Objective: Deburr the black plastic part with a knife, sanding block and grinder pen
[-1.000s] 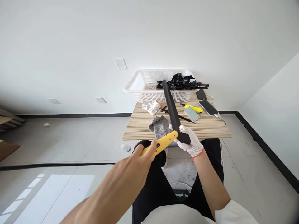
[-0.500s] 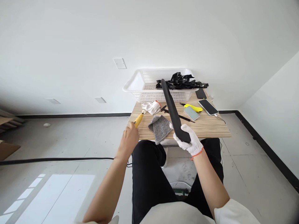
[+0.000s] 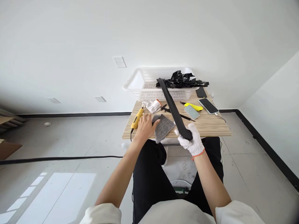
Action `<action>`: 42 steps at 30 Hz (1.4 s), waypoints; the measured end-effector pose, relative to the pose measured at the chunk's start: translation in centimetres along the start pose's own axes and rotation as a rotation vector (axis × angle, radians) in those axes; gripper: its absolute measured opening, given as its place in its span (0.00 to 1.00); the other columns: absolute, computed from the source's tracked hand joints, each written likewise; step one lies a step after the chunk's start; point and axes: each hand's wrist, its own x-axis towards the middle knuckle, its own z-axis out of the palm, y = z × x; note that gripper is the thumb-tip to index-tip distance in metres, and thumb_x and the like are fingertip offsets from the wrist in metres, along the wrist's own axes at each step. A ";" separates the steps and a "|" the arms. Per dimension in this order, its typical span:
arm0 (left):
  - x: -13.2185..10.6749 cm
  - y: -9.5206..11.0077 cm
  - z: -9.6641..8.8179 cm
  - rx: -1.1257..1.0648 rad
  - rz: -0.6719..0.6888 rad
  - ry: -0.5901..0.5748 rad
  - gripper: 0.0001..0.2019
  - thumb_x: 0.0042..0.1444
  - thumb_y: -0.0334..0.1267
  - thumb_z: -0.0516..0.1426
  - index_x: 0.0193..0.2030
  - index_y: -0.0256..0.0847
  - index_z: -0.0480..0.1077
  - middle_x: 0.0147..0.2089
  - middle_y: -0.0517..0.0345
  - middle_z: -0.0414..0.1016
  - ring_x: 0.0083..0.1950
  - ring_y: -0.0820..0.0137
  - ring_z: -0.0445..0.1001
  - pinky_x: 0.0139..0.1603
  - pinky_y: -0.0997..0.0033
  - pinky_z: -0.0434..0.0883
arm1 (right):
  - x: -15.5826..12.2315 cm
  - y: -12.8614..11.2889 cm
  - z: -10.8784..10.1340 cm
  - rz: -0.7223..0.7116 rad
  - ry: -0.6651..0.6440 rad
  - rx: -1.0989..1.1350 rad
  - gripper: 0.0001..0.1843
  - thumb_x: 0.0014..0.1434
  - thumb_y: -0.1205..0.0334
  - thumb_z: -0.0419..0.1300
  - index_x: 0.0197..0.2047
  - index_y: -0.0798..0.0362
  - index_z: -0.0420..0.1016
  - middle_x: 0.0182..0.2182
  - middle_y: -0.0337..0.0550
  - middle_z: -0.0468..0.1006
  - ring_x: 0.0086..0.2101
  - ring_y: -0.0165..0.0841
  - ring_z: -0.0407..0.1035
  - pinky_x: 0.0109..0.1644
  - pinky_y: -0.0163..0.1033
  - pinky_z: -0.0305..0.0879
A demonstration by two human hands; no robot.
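My bare left hand is open, its fingers spread above the table between a yellow corded power tool and a grey cloth. The tool lies on the table's left side, its black cord running off the front edge. My right hand, in a white knit glove, is wrapped around the near end of a long black curved strip. That strip slants up and away, its far end over the white basket. A loose white glove lies behind the cloth.
Black plastic parts are heaped in the basket's right side. On the table are a yellow utility knife, a grey-green flat card-like piece, a phone on a cable, and a dark phone-like slab. A black hose crosses the floor.
My left hand has let go of the yellow power tool, which now rests on the table, and has moved right toward the grey cloth. My right hand still holds the black strip.
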 end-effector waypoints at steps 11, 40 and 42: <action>8.7 2.0 -13.8 -0.694 -0.179 0.613 0.26 0.69 0.50 0.53 0.22 0.42 0.52 0.22 0.66 0.49 0.25 0.77 0.51 0.29 0.68 0.50 | -0.6 0.0 -0.3 -0.078 0.168 -0.079 0.21 0.57 0.44 0.62 0.40 0.55 0.69 0.18 0.34 0.71 0.12 0.21 0.44 0.12 0.30 0.38; 11.0 5.1 1.7 -0.203 0.839 0.169 0.22 0.65 0.42 0.45 0.18 0.44 0.61 0.21 0.55 0.68 0.31 0.63 0.63 0.48 0.52 0.65 | -0.3 -14.5 -6.1 -0.150 1.163 -1.545 0.30 0.65 0.40 0.54 0.61 0.50 0.72 0.56 0.57 0.74 0.51 0.46 0.71 0.46 0.47 0.70; 10.9 5.0 2.2 -0.214 0.840 0.240 0.21 0.64 0.41 0.45 0.19 0.44 0.61 0.21 0.55 0.68 0.31 0.63 0.64 0.48 0.53 0.65 | 1.7 -16.9 -9.5 0.034 1.369 -1.862 0.40 0.57 0.38 0.62 0.64 0.56 0.69 0.61 0.63 0.68 0.59 0.56 0.63 0.57 0.56 0.63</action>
